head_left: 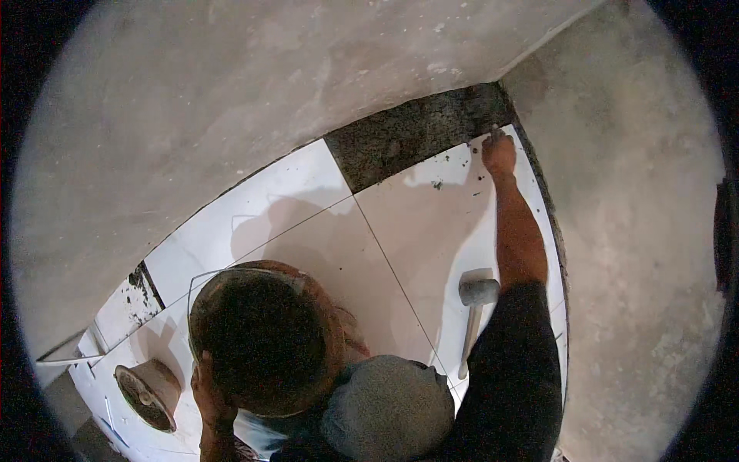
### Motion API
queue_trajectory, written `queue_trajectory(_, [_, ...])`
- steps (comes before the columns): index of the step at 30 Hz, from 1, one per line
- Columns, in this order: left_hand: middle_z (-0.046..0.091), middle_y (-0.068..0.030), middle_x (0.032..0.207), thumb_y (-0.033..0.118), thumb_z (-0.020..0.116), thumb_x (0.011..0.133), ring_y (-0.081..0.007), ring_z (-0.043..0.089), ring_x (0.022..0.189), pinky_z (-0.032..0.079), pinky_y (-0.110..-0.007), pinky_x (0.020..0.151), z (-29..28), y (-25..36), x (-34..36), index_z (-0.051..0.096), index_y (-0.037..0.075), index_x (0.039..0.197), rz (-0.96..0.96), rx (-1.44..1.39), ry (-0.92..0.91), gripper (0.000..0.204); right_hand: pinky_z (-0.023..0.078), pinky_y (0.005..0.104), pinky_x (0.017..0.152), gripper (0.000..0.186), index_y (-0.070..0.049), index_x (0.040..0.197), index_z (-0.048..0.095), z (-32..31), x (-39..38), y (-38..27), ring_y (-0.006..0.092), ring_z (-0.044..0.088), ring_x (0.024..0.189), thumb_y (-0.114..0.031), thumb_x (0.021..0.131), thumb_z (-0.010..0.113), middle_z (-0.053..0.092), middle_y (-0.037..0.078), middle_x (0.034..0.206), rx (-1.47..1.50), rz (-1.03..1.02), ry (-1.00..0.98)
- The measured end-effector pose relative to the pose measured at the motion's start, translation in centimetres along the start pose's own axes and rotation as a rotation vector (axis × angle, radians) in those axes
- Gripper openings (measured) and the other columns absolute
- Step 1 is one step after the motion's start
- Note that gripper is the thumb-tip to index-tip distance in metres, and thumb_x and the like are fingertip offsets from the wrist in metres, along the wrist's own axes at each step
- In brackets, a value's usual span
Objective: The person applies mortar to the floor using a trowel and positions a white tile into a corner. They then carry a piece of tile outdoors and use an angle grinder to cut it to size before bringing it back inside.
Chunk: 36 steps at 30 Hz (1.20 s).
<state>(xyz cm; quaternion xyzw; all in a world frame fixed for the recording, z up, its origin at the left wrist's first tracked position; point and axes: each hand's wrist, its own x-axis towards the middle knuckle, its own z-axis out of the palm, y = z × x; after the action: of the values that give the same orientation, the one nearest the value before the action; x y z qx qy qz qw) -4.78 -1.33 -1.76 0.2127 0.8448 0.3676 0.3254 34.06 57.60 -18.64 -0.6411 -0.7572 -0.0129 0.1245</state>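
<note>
My left hand (212, 393) grips the left rim of a large round bucket (327, 331) with a wire handle and dark contents. My right hand (499, 152) reaches to the far edge of a white tile (408, 231), beside the dark strip of bedding (412, 131) at the wall corner. Its fingers are curled, the tips bent at the edge; what they hold, if anything, is too small to make out. A rubber mallet (477, 289) with a pale handle lies on the tiles beside my right arm. A rounded grey cloth shape (389, 404) sits right of the bucket.
Plastered walls (623, 231) meet at the far right corner. A smaller tilted bucket (150, 393) stands at the lower left. A long thin metal piece (69, 360) lies by the left wall, near a dark-smeared patch (142, 292) between tiles.
</note>
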Motion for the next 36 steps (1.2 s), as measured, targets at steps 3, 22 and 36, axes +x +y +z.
queue_trajectory(3, [0.059, -0.0153, 0.112, 0.037, 0.05, 0.092, -0.0279, 0.059, 0.093, 0.05, -0.04, 0.079, 2.2, 6.1, 1.2, 0.049, -0.003, 0.123, -0.459, -0.554, 0.052, 0.05, 0.048, 0.0499, 0.08, 0.033, -0.002, 0.11, 0.053, 4.0, 2.0, 4.5, 0.0408, 0.056, 0.094, -0.021, 0.084, 0.055, 0.061, 0.022, 0.098, 0.03, 0.064, 0.15])
queue_trajectory(22, [0.063, -0.0128, 0.096, 0.025, 0.056, 0.086, -0.0267, 0.059, 0.085, 0.048, -0.037, 0.075, -7.6, -2.8, -4.9, 0.055, -0.001, 0.114, -0.232, 0.493, 0.175, 0.038, 0.047, 0.0485, 0.084, 0.056, -0.004, 0.101, 0.065, 2.9, 3.5, 6.2, 0.0419, 0.061, 0.096, -0.054, 0.089, 0.044, 0.064, 0.024, 0.099, 0.091, 0.071, -0.134])
queue_trajectory(36, [0.061, -0.0145, 0.107, 0.031, 0.061, 0.084, -0.0314, 0.055, 0.1, 0.042, -0.042, 0.087, -13.9, -8.6, -19.1, 0.057, 0.002, 0.115, -0.667, 0.727, 0.445, 0.043, 0.052, 0.0469, 0.068, 0.046, 0.002, 0.091, 0.06, 2.9, -0.8, 5.6, 0.0363, 0.065, 0.073, -0.04, 0.094, 0.041, 0.063, 0.024, 0.077, -0.015, -0.371, -0.204])
